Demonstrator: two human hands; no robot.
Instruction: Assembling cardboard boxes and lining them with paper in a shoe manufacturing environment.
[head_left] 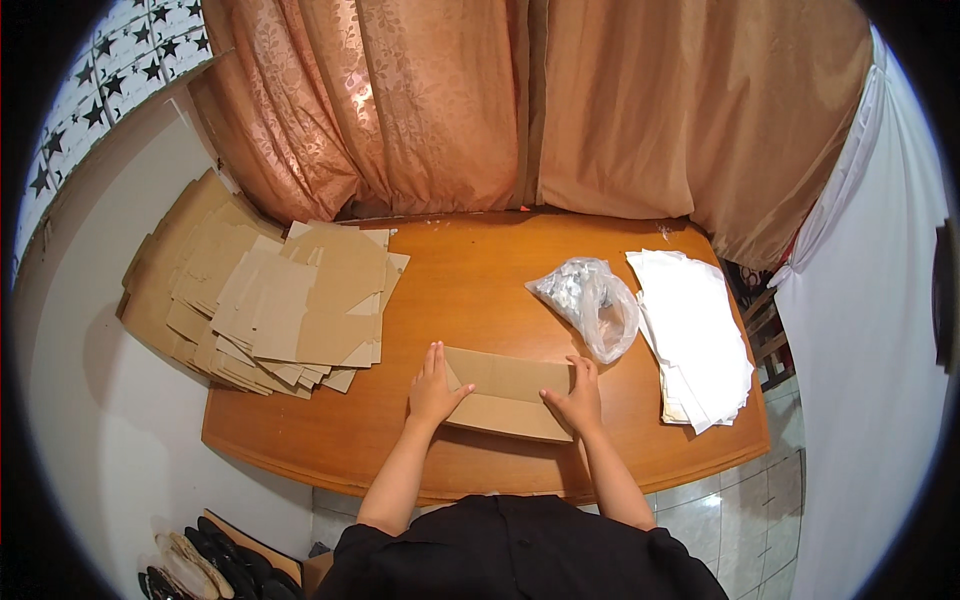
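Head view looks down on a wooden table (pixel 470 300) pushed up against peach curtains (pixel 450 100). A flat cardboard piece (pixel 508 392) lies near the table's front edge, right before the person, its near half creased and sloping a little toward them. The left hand (pixel 433 387) rests flat on the piece's left end, fingers spread and pointing away, the thumb laid out across the cardboard. The right hand (pixel 577 395) sits at the right end, fingers loosely bent over the edge and the thumb pressing on top; neither hand is clenched, both simply bear down on the sheet.

To the left, a big heap of flat cardboard blanks (pixel 265 300) fans out over the table corner and past its edge, well apart from the hands. On the right, a clear plastic bag (pixel 590 300) holding small silvery items lies just beyond the right hand, close to the piece's far right corner. Beside the bag, a stack of white sheets (pixel 695 335) reaches toward the table's right edge. Down on the floor at lower left, several shoes (pixel 205 560) lie in a row beside the wall. The person's dark shirt (pixel 520 550) fills the bottom of the view.
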